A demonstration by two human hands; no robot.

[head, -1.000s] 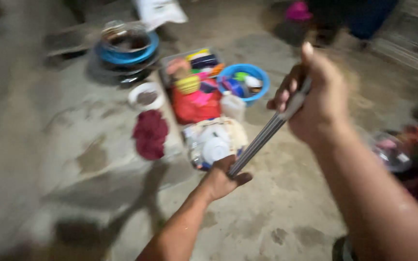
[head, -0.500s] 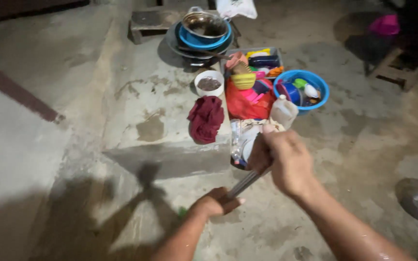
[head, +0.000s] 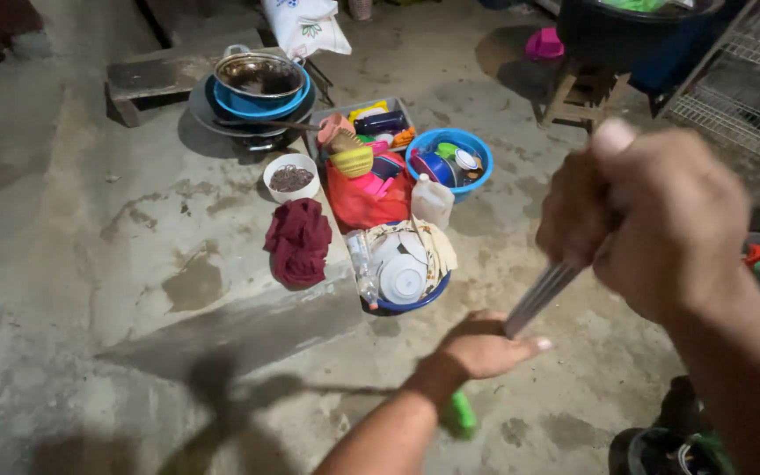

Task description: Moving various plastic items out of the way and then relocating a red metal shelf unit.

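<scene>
My right hand (head: 653, 220) is up close to the camera at the right, blurred, with its fist closed round the upper end of a long thin metal bar (head: 538, 297). The bar slants down to the left. Its lower end runs into my left hand (head: 481, 347), which is curled about it low in the middle of the view with the thumb pointing right. A small green piece (head: 461, 413) shows just under my left wrist; what it is cannot be told.
On the concrete floor beyond the hands lie a dark red cloth (head: 299, 239), a white bowl (head: 291, 178), a blue bowl of plates (head: 402, 281), a red bag (head: 364, 198), a blue basin (head: 450, 158) and stacked pots (head: 259, 84). A wooden stool (head: 584, 97) and wire rack (head: 741, 114) stand at the back right.
My right hand has risen toward the camera and to the right, so the bar slants more steeply. My left hand keeps the bar's lower end. The view has swung slightly.
</scene>
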